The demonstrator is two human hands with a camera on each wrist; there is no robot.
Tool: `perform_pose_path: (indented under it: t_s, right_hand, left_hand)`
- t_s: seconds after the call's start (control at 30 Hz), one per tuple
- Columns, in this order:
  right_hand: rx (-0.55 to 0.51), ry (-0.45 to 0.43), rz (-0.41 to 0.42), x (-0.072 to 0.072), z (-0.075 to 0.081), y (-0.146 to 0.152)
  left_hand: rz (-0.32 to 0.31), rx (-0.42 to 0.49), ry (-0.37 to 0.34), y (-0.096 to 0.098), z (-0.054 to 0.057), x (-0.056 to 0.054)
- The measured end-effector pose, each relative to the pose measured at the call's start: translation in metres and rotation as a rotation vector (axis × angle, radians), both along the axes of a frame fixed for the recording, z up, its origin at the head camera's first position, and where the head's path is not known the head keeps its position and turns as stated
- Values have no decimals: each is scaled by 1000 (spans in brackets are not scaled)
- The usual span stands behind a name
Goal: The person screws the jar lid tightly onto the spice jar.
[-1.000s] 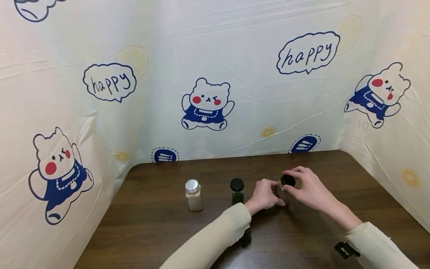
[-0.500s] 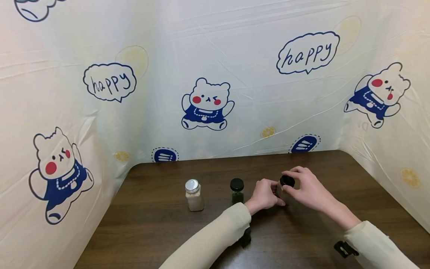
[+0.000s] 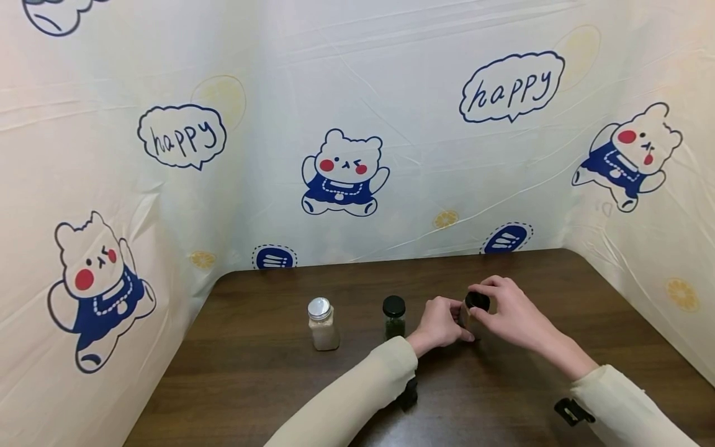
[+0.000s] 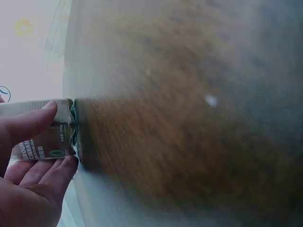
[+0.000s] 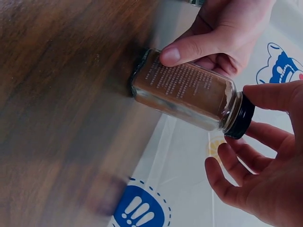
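A square glass spice jar (image 5: 189,90) of brown powder stands upright on the table, its label reading ground cinnamon in the left wrist view. My left hand (image 3: 441,324) grips its body low down, the thumb across one face and the fingers round the other side. Over its black lid (image 5: 242,116) comes my right hand (image 3: 514,316), pinching the rim between thumb and fingers. The lid sits on the jar's neck; whether it is loose I cannot tell. In the head view the hands hide most of the jar.
Left of my hands stands a jar with a black lid and green contents (image 3: 395,316), partly behind my left sleeve. Farther left is a jar of pale powder with a silver lid (image 3: 323,326). A printed curtain (image 3: 268,155) encloses the dark wooden table (image 3: 240,372).
The black lid and my right fingertips have shifted very slightly to the left since the earliest frame. My left hand keeps its hold on the jar.
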State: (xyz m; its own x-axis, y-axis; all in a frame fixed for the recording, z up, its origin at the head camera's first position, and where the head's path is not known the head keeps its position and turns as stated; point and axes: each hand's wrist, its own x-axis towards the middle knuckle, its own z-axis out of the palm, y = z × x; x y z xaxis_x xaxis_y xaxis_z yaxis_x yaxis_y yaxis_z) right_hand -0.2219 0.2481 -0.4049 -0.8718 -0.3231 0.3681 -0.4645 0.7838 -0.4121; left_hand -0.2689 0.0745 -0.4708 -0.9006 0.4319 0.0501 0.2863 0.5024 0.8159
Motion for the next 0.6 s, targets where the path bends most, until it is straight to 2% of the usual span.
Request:
perform_pose_path:
  t_s: [0.4,0.6]
  right_hand:
    - [-18,2,-8,3,-1,1]
    - [-102,-2,5,7,3,4]
  left_hand:
    - [-5,-11,-1,0,-1,-1]
    - [-1,-5,1,0,0,-1]
